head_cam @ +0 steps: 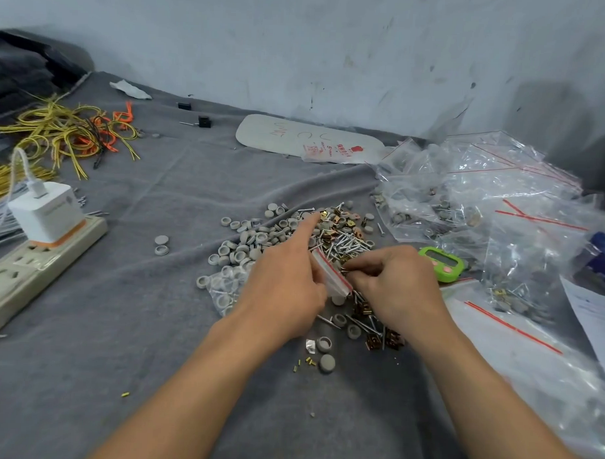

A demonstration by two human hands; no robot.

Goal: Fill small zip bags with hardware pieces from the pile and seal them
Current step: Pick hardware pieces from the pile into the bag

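Note:
A pile of hardware point(342, 236) lies on the grey cloth point(147, 327): silver screws, brass clips and grey round caps point(245, 248). My left hand point(289, 283) holds a small zip bag point(332, 275) with a red seal strip, its index finger stretched out toward the pile. My right hand point(395, 284) pinches a few small pieces at the bag's mouth. More screws and clips point(370, 321) lie under and in front of my hands.
Filled and empty zip bags point(484, 201) heap up at the right, beside a green timer point(442, 263). A power strip with a white charger point(44, 217) lies at the left. Yellow and orange wires point(71, 132) sit at the far left. A wall stands behind.

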